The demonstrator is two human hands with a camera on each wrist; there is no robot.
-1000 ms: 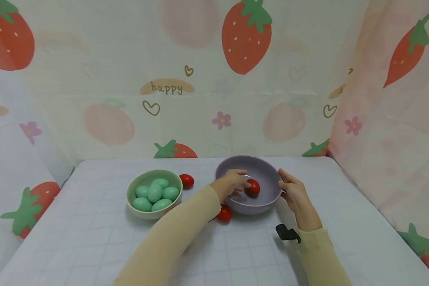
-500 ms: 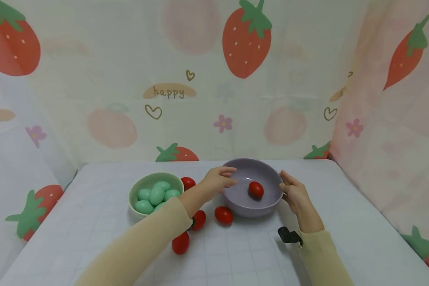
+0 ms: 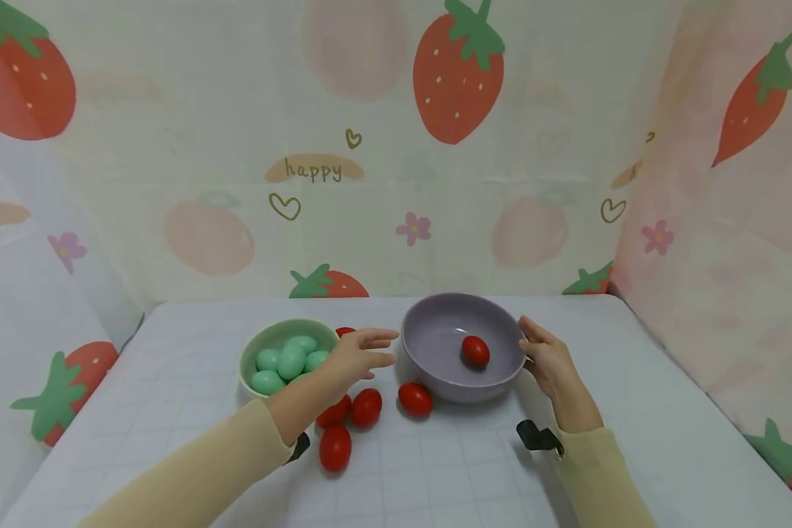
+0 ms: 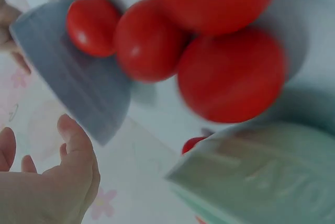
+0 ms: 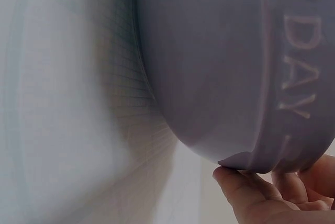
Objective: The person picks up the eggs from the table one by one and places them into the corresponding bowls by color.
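One white table (image 3: 449,469) bears, as I watch remotely, a purple bowl (image 3: 435,356) and a green bowl (image 3: 267,339). I see the right hand (image 3: 554,370) grip the purple bowl's edge, while the left hand (image 3: 348,361) hangs released between the bowls, fingers outstretched. Pale green eggs (image 3: 291,361) lie in the green bowl, one red oval piece (image 3: 475,353) inside the purple bowl, five more on the table.

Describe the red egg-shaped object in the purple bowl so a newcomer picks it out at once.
On the white table with faint grid lines, find the round, smooth purple bowl right of centre. Inside lies a glossy red egg-shaped object. It's the only red one in a bowl; the other visible red egg-shaped objects lie on the table.
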